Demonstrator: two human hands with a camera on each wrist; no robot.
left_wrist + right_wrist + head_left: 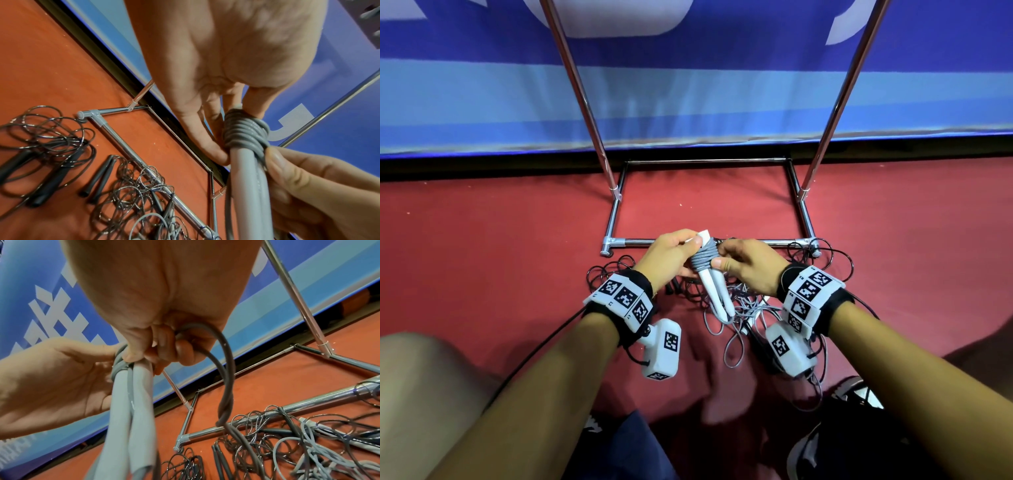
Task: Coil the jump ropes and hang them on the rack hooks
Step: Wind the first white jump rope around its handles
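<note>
Above the red carpet [517, 240], both hands hold one jump rope: two smooth, pale, tube-shaped handles [714, 291] side by side, bound near the top by tight rounded turns of matte grey cord [703, 261]. The left hand [667, 260] curls around the bundle, thumb and fingers clamped on it. The right hand [748, 267] pinches the wraps with its thumb, its curled fingers gripping a loose loop of the cord [224, 369]. Below lie tangled thin wiry ropes with black handles [49, 183] and grey ropes [743, 318], against the shiny chrome tubular rack [722, 242].
</note>
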